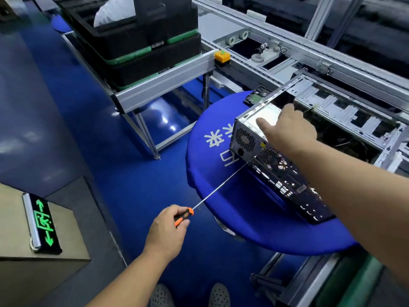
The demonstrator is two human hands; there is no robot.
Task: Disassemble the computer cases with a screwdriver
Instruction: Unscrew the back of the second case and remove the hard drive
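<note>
Disassembly in progress, head view. The computer case (276, 151) lies on a round table with a blue cover (212, 173), under and just beyond the right hand (287, 127), which rests palm-down on the case's upper metal panel with the fingers extended and loosely spread, not pinching anything. The left hand (168, 227), nearer the person and well apart from the right, is closed around the orange-and-black handle of a long-shafted screwdriver (212, 193). The shaft runs up and to the right from that hand, and its tip meets the lower edge of the case's rear face near the perforated fan grille (244, 139); whether it is seated in a screw head cannot be told. Progress: the case looks open on its upper side beyond the right hand, where a dark interior shows, so a cover panel seems already off. The power-supply corner and rear panel appear still attached, so most of the task is judged to remain. Orientation: the rear port panel faces the person and the left hand. The long axis runs from near the right forearm, low right, away toward the upper left.
</note>
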